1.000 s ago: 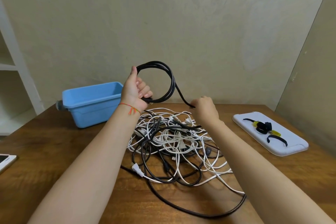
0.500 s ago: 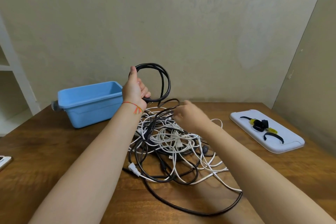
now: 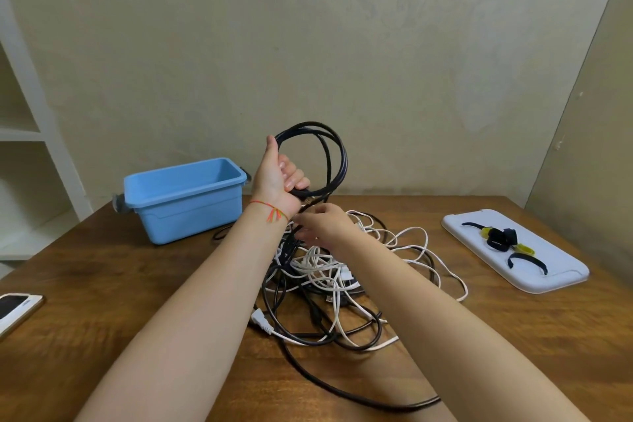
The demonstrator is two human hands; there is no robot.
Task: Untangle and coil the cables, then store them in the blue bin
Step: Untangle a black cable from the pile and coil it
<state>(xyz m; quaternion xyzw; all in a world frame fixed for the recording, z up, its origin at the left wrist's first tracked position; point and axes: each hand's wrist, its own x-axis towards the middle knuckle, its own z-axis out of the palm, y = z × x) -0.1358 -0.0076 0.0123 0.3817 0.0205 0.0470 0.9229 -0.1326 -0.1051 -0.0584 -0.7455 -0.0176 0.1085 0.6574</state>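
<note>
The black coil [image 3: 320,161] stands at frame centre, my left hand [image 3: 279,181] gripping its bottom. My right hand [image 3: 325,226] has come in from the right and now sits just below it, whether pinching the tail I cannot tell. Another loop is closing. The blue bin [image 3: 185,197] waits centre-left; the tangle [image 3: 342,277] on the table [image 3: 102,284] still snags the trailing end.

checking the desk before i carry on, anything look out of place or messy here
Mainly the tangled heap of white and black cables in the middle of the brown wooden table. One thick black cable trails out toward the near edge. The open blue plastic bin sits upright; nothing looks damaged or spilled.
</note>
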